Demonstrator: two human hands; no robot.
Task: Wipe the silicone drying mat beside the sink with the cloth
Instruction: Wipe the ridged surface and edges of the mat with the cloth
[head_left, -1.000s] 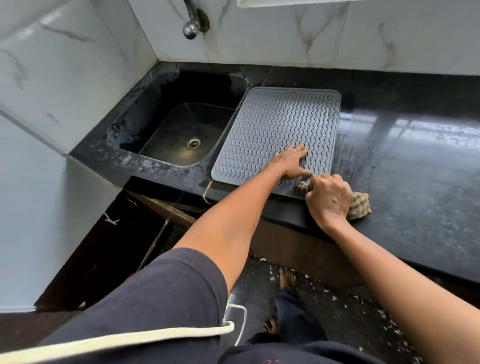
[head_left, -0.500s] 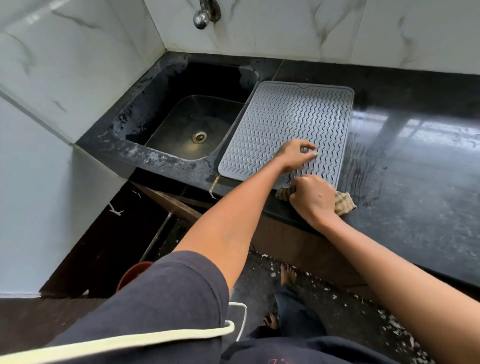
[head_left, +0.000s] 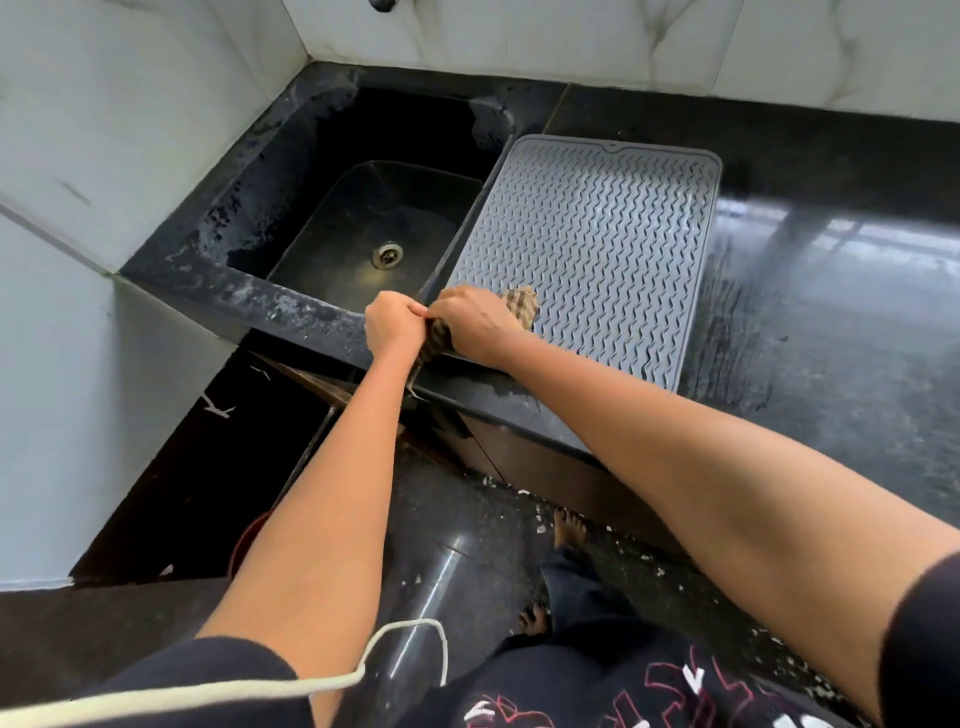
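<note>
A grey ribbed silicone drying mat (head_left: 592, 249) lies on the black counter just right of the sink. My right hand (head_left: 475, 325) presses a brown checked cloth (head_left: 519, 304) onto the mat's near left corner. My left hand (head_left: 392, 325) is closed right beside it, pinching the cloth's left end at the counter's front edge. Part of the cloth hangs down between the two hands. Most of the cloth is hidden under my right hand.
The black sink (head_left: 363, 228) with its drain (head_left: 387, 255) sits left of the mat, walled by white marble tiles. Wet black counter (head_left: 831, 312) stretches right. Below are a cabinet front, a dark speckled floor and my bare feet (head_left: 566, 525).
Both hands moved left along the mat's near edge, from its right corner to its left corner. My left hand left the mat surface and closed on the cloth's end.
</note>
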